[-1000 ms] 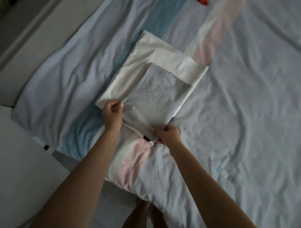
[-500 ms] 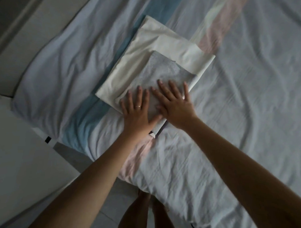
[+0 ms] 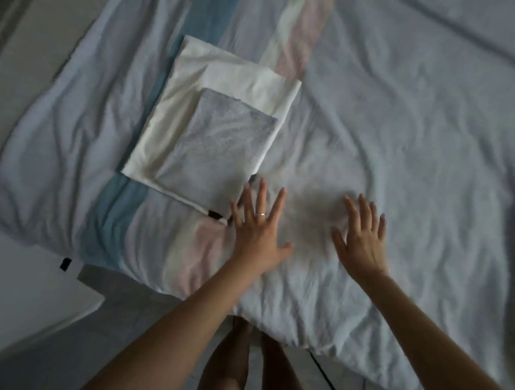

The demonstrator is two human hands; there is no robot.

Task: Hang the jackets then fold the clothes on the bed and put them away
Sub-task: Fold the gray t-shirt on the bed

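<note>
Ahead-left of left hand (image 3: 259,229): grey cloth (image 3: 219,149) folded on cream cloth (image 3: 172,130), likely soft, light, floppy. Best scooped from under the near edge, both layers together. Left hand spread by its corner, right hand (image 3: 361,238) spread over sheet (image 3: 424,159), holding nothing.

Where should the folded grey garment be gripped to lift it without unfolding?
Probably its two side edges, one hand each, thumbs on top, fingers slid under. The grey garment lies flat and limp on the white garment, so one pinch could let it sag open. Come from the near side, where the left hand and right hand are open.
</note>
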